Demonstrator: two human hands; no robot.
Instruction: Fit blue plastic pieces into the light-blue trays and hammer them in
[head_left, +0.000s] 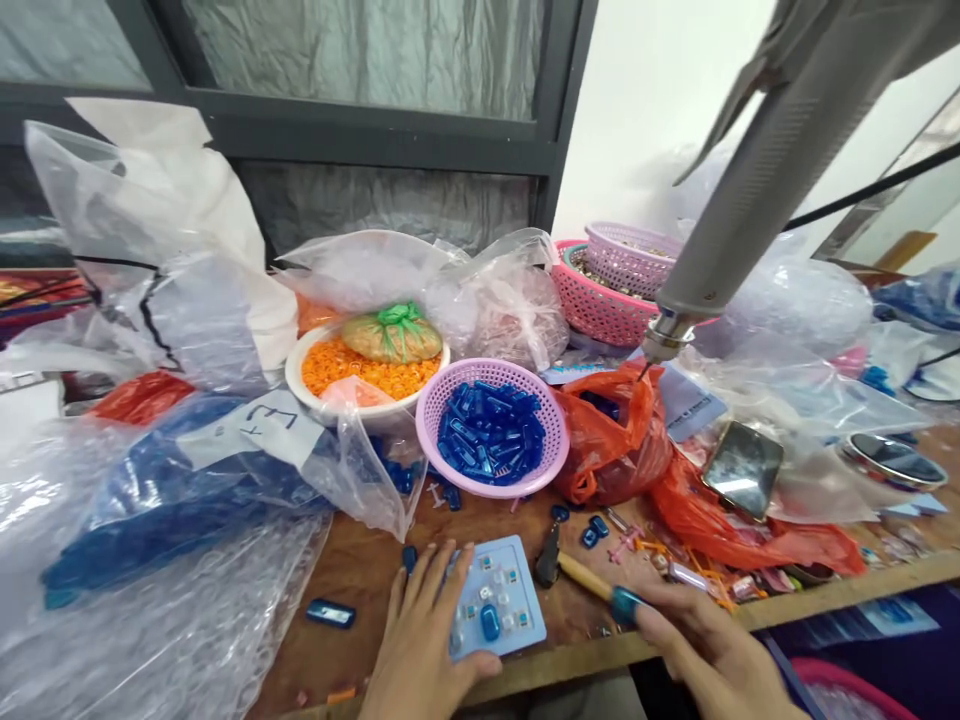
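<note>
My left hand (pixel 427 640) lies with fingers stretched over the left side of a light blue plastic panel (pixel 525 590), thumb along its lower edge. On the panel sit several small clear and square pieces and a glossy blue cap (pixel 490 622). My right hand (pixel 705 640) is closed around the blue-green end of a small hammer (pixel 589 577) with a yellowish wooden handle. Its dark head (pixel 548 556) rests just right of the panel. Some of the right fingers are hidden. Loose blue pieces (pixel 590 537) lie beyond the hammer head, and a longer one (pixel 331 613) lies left of my left hand.
Behind the panel stands a lilac basket (pixel 555 455) of blue parts. A white bowl (pixel 300 375) with orange parts is left of it, a red bag (pixel 622 460) right. Plastic bags fill the left. A grey power screwdriver (pixel 735 220) hangs at upper right, above a phone (pixel 742 468).
</note>
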